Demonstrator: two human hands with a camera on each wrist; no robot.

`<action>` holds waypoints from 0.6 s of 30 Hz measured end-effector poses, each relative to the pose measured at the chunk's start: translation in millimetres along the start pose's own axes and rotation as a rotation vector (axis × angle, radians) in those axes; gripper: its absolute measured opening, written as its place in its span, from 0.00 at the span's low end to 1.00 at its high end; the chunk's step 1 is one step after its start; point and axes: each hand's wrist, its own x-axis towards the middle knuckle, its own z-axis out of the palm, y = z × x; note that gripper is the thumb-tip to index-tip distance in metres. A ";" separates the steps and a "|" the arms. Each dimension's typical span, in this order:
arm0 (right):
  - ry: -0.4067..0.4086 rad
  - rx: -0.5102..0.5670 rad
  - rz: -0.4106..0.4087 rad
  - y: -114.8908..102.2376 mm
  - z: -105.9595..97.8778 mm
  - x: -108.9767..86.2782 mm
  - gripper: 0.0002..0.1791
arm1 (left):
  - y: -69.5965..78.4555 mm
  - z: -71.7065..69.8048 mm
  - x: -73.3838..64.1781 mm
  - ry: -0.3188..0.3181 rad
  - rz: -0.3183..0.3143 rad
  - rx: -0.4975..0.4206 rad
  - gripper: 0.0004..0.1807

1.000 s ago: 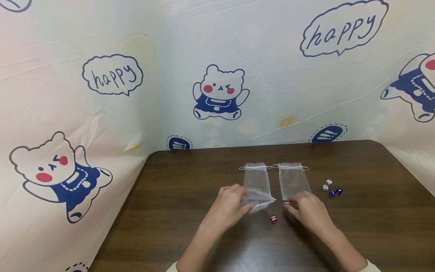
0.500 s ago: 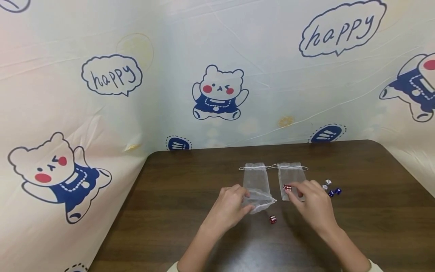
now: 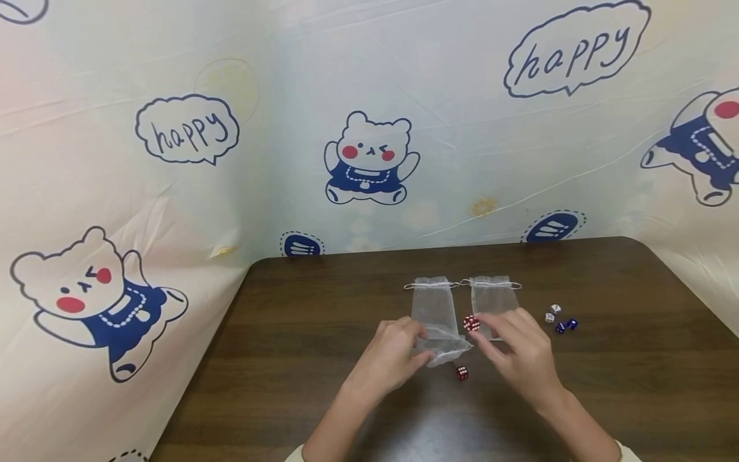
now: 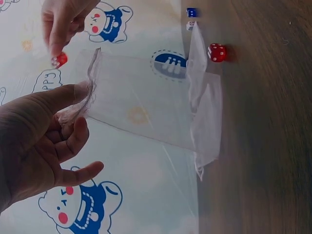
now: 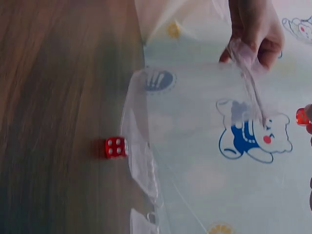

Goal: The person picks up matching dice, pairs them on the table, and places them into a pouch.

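As we go from near to far, we first record a glossy red cube die with white pips [image 3: 462, 373], loose on the dark wood-grain table [image 3: 312, 308] near both hands; we judge that a low sweep of either hand could knock it away. We find the left hand [image 3: 392, 356] pinching one side of the mouth of a sheer white mesh drawstring bag [image 4: 141, 97], held raised. The mouth's opposite corner appears unsupported, so it could fold inward. We find the right hand [image 3: 522, 346] grasping a second red die [image 3: 471, 323] between thumb and fingertips, near that corner but apart from it. If the smooth faces turn in the grip, we consider a drop onto the table possible.

Beyond lie two more sheer bags, a left flat bag [image 3: 433, 301] and a right flat bag [image 3: 491, 294], cords toward the far side; material so light could drag under a brushing wrist. Right of these we note two white cube dice [image 3: 550, 317] and two blue cube dice [image 3: 560, 328], grouped closely.

We see the left, right and far table edges well apart from the hands; the near edge is out of view. Sideways room is greater on the left, since the dice restrict the right. Past the far edge we note a pale bear-printed cloth [image 3: 462, 160].
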 end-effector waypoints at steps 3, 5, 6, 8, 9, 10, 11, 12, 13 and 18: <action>-0.010 0.034 -0.040 -5.8 4.5 2.1 0.20 | 1.8 0.8 1.0 0.007 0.021 0.006 0.12; -0.026 0.054 -0.058 -8.8 7.5 3.0 0.20 | 2.7 1.1 1.3 0.012 0.030 0.010 0.12; -0.036 0.060 -0.063 -9.8 8.8 3.0 0.20 | 3.1 1.1 1.5 0.014 0.033 0.009 0.12; -0.062 0.066 -0.063 -11.0 10.6 2.5 0.20 | 3.7 1.2 1.8 0.015 0.036 0.005 0.12; -0.074 0.066 -0.060 -11.3 11.2 2.0 0.20 | 3.9 1.1 1.8 0.018 0.040 0.002 0.12; -0.084 0.067 -0.054 -11.4 11.7 1.4 0.20 | 3.9 1.1 1.9 0.023 0.043 0.001 0.11; -0.096 0.064 -0.044 -11.3 11.9 0.8 0.20 | 3.8 1.2 2.0 0.031 0.048 -0.002 0.11; -0.108 0.060 -0.033 -11.1 12.0 0.1 0.20 | 3.5 1.3 2.0 0.043 0.056 -0.004 0.11; -0.116 0.055 -0.021 -10.8 11.9 -0.5 0.21 | 3.2 1.2 2.1 0.060 0.066 -0.008 0.10; -0.115 0.042 0.039 -6.4 9.2 -4.0 0.21 | 1.0 0.0 2.3 0.159 0.105 -0.007 0.08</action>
